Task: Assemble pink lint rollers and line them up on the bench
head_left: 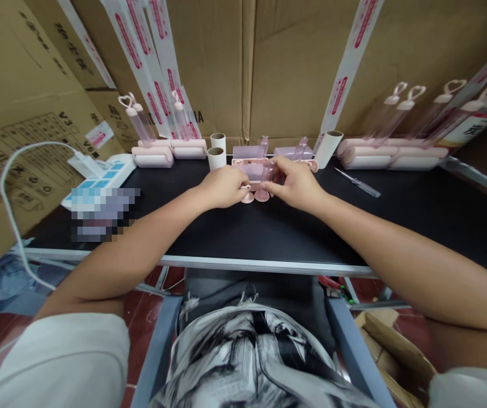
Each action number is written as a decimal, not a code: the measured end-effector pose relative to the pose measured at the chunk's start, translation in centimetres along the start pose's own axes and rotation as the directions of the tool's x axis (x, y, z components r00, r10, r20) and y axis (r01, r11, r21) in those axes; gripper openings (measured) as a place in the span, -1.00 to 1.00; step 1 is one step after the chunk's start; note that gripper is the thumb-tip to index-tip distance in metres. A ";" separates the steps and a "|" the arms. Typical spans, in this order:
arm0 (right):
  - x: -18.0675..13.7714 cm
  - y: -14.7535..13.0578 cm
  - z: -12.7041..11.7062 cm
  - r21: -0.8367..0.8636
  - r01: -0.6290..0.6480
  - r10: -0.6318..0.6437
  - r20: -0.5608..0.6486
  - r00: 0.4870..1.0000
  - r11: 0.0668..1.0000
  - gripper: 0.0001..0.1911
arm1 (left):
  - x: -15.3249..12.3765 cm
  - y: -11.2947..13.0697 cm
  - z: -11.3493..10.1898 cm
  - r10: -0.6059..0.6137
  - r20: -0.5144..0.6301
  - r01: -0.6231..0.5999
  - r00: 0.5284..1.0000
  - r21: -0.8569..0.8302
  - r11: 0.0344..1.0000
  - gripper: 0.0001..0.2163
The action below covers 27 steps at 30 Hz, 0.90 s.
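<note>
In the middle of the black table, my left hand (225,188) is closed on a small pink heart-ended cap (245,187) by the clear pink parts. My right hand (297,184) has its thumb and fingers closed around a clear pink handle (267,170) of a lint roller part. Round pink discs (262,196) show at the table surface between both hands. Behind them stand more clear pink lint roller covers (246,152), partly hidden by my fingers. White cardboard-core rolls (216,160) stand beside my left hand, and another white roll (329,148) leans behind my right.
Assembled lint rollers (153,157) line the back left, and several more (392,157) the back right. A clear-handled screwdriver (359,182) lies at right. A white power strip (118,170) with a cable is at left. Tall cardboard (294,68) walls the back.
</note>
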State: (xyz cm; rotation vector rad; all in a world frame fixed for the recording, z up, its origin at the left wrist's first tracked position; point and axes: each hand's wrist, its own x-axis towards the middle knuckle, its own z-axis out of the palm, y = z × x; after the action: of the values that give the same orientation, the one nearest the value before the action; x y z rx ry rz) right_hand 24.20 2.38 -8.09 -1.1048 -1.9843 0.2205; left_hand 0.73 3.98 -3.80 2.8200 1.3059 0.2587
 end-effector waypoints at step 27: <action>-0.3 -0.2 -1.2 0.004 0.001 0.000 -0.157 0.988 1.000 -0.18 | 3.1 -26.7 -10.5 -0.202 -0.967 -0.042 0.155 -0.211 0.977 -0.38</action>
State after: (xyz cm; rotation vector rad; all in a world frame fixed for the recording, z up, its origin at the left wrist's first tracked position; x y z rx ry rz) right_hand 25.02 1.80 -7.43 -1.0854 -1.8432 0.1334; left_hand -19.10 23.14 4.57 2.1423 1.2871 2.4344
